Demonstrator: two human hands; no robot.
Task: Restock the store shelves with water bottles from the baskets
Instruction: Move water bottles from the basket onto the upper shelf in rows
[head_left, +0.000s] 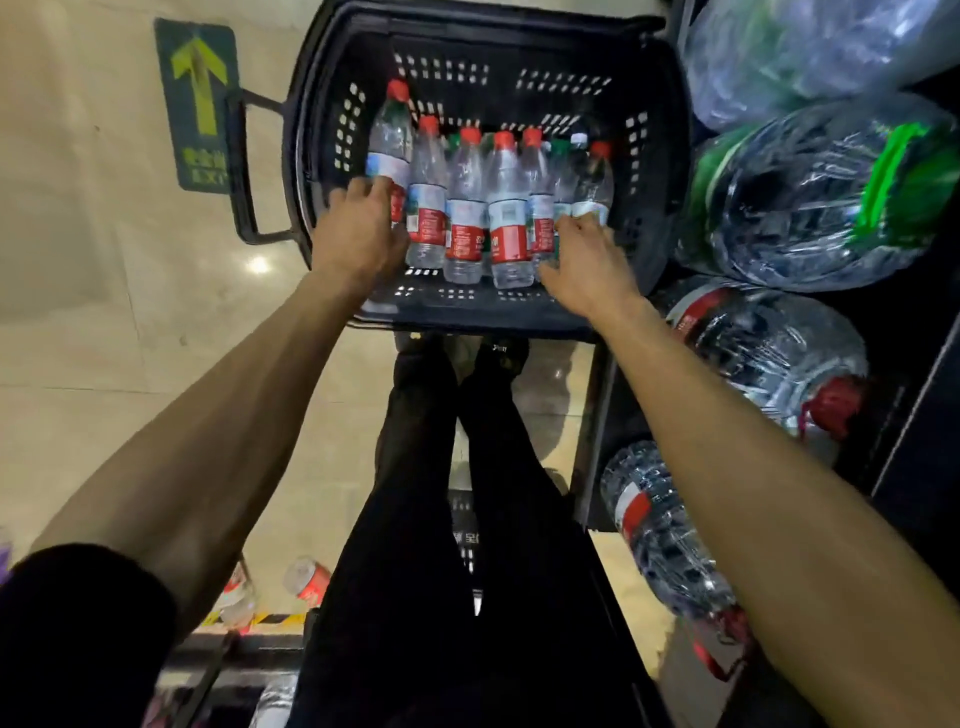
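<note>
A black plastic basket (660, 171) stands on the floor ahead of me. Several small water bottles with red caps and red-and-white labels (465, 208) lie side by side in it. My left hand (358, 228) reaches into the basket and its fingers curl round the leftmost bottle (389, 140). My right hand (584, 260) grips the rightmost bottle (595, 182) at its lower part. Both forearms stretch down from me over my dark-trousered legs.
Large clear water jugs (810, 197) with green and red handles fill the low dark shelf on the right. A green arrow exit sign (200, 104) is stuck to the beige tiled floor at left. More small bottles (306, 577) lie near my left elbow.
</note>
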